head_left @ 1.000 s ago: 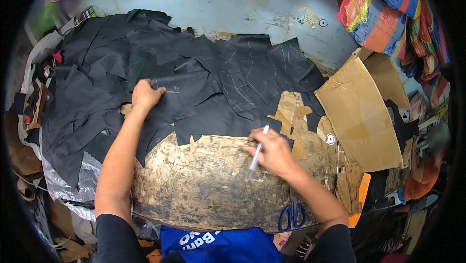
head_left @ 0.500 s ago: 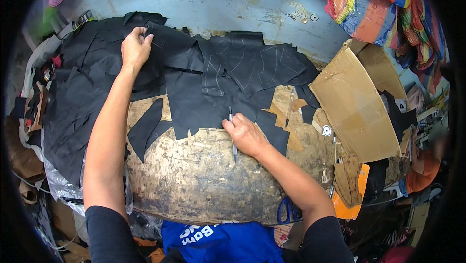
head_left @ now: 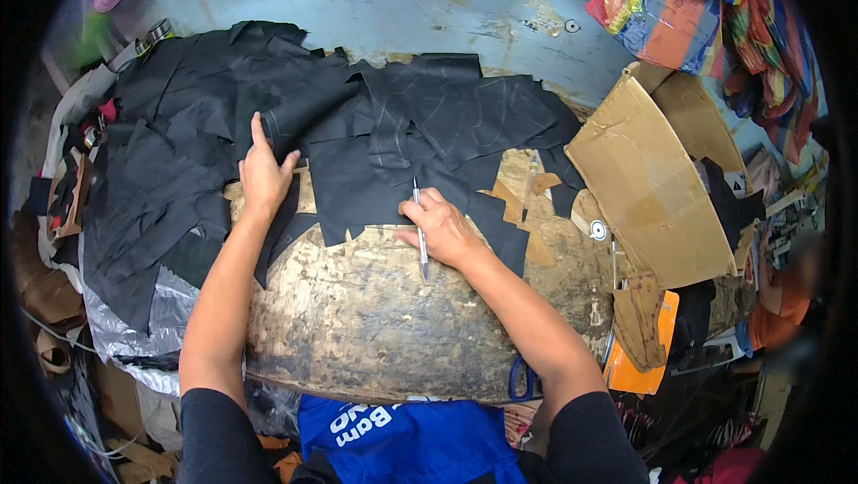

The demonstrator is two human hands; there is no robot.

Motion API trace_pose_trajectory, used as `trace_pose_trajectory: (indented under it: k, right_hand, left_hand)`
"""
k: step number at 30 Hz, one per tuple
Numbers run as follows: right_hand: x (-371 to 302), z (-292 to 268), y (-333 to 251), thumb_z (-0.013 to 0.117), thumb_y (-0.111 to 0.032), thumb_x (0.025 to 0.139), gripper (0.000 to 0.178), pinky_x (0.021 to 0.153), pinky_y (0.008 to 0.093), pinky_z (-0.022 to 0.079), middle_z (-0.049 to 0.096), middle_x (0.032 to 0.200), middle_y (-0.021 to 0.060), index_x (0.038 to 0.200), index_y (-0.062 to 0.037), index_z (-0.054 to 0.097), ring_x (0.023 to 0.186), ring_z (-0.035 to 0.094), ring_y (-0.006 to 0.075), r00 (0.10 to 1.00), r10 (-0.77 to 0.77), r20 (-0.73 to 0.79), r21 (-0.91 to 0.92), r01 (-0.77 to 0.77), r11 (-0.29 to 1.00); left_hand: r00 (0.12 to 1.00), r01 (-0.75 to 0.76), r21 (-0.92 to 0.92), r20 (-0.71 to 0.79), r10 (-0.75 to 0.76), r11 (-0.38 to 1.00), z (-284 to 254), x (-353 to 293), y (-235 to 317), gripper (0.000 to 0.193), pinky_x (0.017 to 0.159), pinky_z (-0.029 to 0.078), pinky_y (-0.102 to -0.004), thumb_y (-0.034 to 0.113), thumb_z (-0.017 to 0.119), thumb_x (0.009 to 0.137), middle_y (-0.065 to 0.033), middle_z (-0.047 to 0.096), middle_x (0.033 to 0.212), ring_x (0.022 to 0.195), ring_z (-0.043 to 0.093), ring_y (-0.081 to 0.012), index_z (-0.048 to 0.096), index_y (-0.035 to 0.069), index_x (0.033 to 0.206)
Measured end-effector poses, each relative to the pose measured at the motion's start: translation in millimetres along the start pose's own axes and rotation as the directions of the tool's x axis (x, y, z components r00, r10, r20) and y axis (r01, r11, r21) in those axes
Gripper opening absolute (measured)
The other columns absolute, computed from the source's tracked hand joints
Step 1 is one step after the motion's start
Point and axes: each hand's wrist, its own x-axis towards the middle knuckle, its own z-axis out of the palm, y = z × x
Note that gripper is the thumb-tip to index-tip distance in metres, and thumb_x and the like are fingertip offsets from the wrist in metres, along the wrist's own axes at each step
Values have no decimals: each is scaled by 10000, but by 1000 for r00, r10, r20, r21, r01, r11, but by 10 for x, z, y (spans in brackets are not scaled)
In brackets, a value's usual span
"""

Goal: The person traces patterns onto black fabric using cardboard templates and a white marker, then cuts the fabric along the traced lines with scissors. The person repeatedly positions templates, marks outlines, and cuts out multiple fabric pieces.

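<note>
A pile of thin black leather-like sheets (head_left: 188, 82) covers the far and left parts of the worn wooden table. My left hand (head_left: 264, 178) rests against the pile with its index finger stretched out and its thumb apart, beside a curled-over sheet edge (head_left: 308, 113). Between the fingers of my right hand (head_left: 440, 229) is a slim clear-and-dark pen (head_left: 423, 252), held upright over the near edge of a black piece (head_left: 357, 189). Pale drawn outlines show on the black pieces (head_left: 447, 122) farther back.
To the right stands an open cardboard box (head_left: 652, 189). Brown pattern pieces (head_left: 639, 323) lie on an orange sheet (head_left: 663, 345). Blue-handled scissors (head_left: 522, 379) sit at the table's near edge. A second pen (head_left: 527, 202) lies among scraps. Striped woven bags (head_left: 670, 19) are at the far right.
My left hand has let go of the far sheet edge and come nearer, its fingers now stretched. The sheet edge has curled over. My right hand, with the pen, has shifted slightly left and away.
</note>
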Motion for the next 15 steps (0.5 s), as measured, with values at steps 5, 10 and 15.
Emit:
trace_pose_trajectory:
  k: [5,10,15]
  right_hand:
    - [49,110,48,690,-255,779,286,879,459,466,644,1036,149,999,-86,622,1067,545,373,995,10,-101,-98,-20,995]
    - [224,114,93,692,-226,773,227,899,440,460,661,984,168,937,-72,662,1044,565,381,994,103,-45,-135,-108,985]
    - [58,-217,17,767,-267,718,391,878,377,479,659,988,186,987,-3,662,967,618,334,965,256,56,95,-260,961]
  left_hand:
    - [957,133,-536,288,32,834,-142,507,149,433,725,505,-327,112,611,816,-126,669,926,820,638,-224,511,-23,1215]
    - [916,340,-940,333,222,8,-834,542,562,184,720,528,-284,61,594,820,-76,656,918,770,634,-168,598,0,994]
    - [910,410,-912,408,70,-12,-1541,-477,333,320,811,525,-326,124,579,841,-128,633,1048,906,641,-214,559,-23,1125]
